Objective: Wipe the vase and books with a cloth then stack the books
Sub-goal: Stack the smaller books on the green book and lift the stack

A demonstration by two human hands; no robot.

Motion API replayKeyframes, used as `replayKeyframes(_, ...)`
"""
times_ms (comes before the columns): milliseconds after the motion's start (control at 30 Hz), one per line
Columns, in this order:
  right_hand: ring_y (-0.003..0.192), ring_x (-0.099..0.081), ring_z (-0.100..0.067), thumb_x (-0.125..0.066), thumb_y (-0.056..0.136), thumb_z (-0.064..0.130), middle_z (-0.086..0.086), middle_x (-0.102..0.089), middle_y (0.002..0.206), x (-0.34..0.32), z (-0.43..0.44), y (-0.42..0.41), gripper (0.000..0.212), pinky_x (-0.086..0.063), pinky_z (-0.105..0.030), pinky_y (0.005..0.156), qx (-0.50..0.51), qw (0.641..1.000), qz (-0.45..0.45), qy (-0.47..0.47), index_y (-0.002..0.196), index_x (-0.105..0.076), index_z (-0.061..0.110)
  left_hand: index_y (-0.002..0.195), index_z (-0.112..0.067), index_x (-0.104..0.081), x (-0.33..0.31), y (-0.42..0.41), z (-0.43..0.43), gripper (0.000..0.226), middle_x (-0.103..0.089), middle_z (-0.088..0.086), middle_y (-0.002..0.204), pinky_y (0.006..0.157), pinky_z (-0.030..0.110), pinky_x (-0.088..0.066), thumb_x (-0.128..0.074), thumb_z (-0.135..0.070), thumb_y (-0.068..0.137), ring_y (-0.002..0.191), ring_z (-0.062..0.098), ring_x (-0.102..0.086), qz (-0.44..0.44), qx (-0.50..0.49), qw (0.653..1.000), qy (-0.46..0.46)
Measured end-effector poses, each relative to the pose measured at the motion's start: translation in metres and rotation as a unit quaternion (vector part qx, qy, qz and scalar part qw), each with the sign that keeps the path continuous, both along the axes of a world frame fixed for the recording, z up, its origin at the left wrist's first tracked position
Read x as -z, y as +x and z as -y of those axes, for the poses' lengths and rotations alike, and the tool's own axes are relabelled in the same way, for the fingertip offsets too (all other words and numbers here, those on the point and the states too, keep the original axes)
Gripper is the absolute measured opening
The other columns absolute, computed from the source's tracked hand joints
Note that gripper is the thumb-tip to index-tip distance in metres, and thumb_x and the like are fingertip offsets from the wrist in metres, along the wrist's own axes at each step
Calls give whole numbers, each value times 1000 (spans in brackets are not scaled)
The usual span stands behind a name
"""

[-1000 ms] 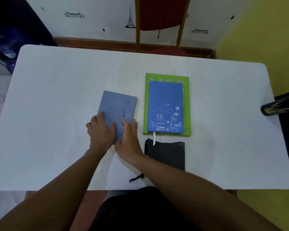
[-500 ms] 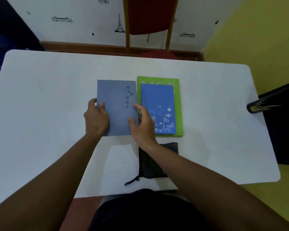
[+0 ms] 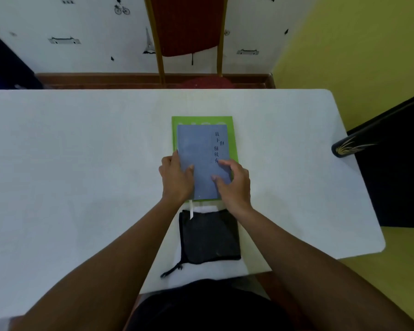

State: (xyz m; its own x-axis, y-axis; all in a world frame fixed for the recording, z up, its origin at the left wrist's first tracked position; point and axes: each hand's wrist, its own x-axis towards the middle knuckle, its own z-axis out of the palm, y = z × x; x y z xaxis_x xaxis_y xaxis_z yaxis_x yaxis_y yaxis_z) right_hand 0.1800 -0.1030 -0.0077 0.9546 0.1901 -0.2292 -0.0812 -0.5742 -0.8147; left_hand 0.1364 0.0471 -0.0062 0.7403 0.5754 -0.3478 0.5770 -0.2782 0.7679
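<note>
A grey-blue book (image 3: 201,154) with dark characters on its cover lies on top of the stack, over the green book (image 3: 233,139), whose edges show around it. The bright blue notebook is hidden beneath; only its white ribbon (image 3: 191,210) sticks out at the near edge. My left hand (image 3: 176,179) grips the grey-blue book's left near edge. My right hand (image 3: 234,185) rests on its right near corner, fingers spread on the cover. A folded dark cloth (image 3: 209,236) lies just in front of the stack. The black vase (image 3: 355,148) lies at the table's right edge.
The white table (image 3: 81,175) reaches left and right of the stack. A red chair (image 3: 189,32) stands behind the far edge. A dark piece of furniture (image 3: 399,175) stands by the right side, under the vase.
Both hands have carried the grey-blue book from the left of the stack to the right and set it on top of the blue notebook, which it now covers.
</note>
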Motion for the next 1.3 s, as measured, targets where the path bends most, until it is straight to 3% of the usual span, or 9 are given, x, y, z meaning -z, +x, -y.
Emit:
replayKeyframes(200, 114, -56, -11, -81, 86, 22, 9, -57, 122, 6, 3, 6, 43, -52, -28, 98, 16, 999, -34, 7, 125, -65, 31, 145, -9, -42, 7, 2, 4, 48, -41, 18, 138, 112, 48, -38, -56, -25, 102, 130, 35, -39, -27, -11, 999, 14)
replayKeyframes(467, 115, -63, -19, -83, 84, 29, -1, -64, 131, 8, 8, 15, 52, -58, -43, 98, 15, 998, -59, 1, 131, -61, 29, 147, -7, -41, 9, 5, 2, 52, -45, 20, 137, 112, 49, -41, -58, -24, 101, 130, 34, -43, -13, 7, 1000, 20)
replayKeyframes(700, 137, -44, -18, -82, 79, 35, 7, -43, 143, 9, 10, 26, 80, -45, -40, 113, 17, 999, -44, -18, 147, -41, 28, 144, -8, -43, 10, 4, -6, 58, -44, 19, 143, 109, 52, -37, -62, -35, 96, 133, 37, -38, -40, -16, 998, 53)
replayKeyframes(800, 145, -32, -22, -78, 77, 56, 1, -36, 154, 12, 8, 39, 97, -38, -44, 118, 32, 992, -88, -88, 155, -30, 25, 143, -9, -43, 13, 7, -9, 59, -47, 19, 143, 109, 55, -38, -61, -39, 96, 134, 39, -40, -60, -42, 997, 7)
replayKeyframes(867, 144, -35, -26, -77, 73, 66, -5, -38, 152, 15, 6, 46, 105, -40, -47, 116, 12, 985, -121, -125, 156, -29, 21, 136, -12, -47, 11, 11, -8, 51, -56, 14, 134, 103, 55, -46, -61, -39, 95, 125, 37, -50, -48, -51, 997, -30)
replayKeyframes(1000, 126, -53, -28, -77, 57, 77, -4, -47, 126, 18, 2, 55, 97, -53, -46, 104, 23, 978, -146, -147, 134, -55, 21, 139, -12, -45, 4, 26, -12, 67, -55, -1, 110, 83, 38, -50, -71, -43, 84, 100, 25, -58, -61, -95, 992, -57)
replayKeyframes(1133, 119, -58, -27, -81, 48, 77, -2, -50, 123, 16, 3, 61, 100, -56, -48, 100, 46, 975, -174, -130, 130, -59, 23, 138, -7, -45, 5, 37, -26, 87, -49, 1, 107, 75, 35, -46, -82, -46, 70, 94, 24, -53, -113, -157, 974, -117)
replayKeyframes(1200, 119, -59, -26, -84, 47, 74, 0, -50, 123, 16, 4, 62, 101, -56, -48, 100, 53, 976, -180, -114, 131, -59, 24, 129, -7, -51, 8, 40, -31, 88, -56, 4, 112, 81, 37, -52, -86, -50, 62, 99, 27, -57, -129, -171, 963, -164)
replayKeyframes(1300, 119, -60, -26, -85, 47, 73, 1, -50, 124, 15, 6, 61, 102, -56, -48, 100, 59, 976, -187, -97, 132, -58, 25, 119, -9, -56, 11, 43, -35, 92, -63, 13, 120, 97, 51, -54, -87, -59, 48, 114, 36, -59, -151, -155, 953, -210)
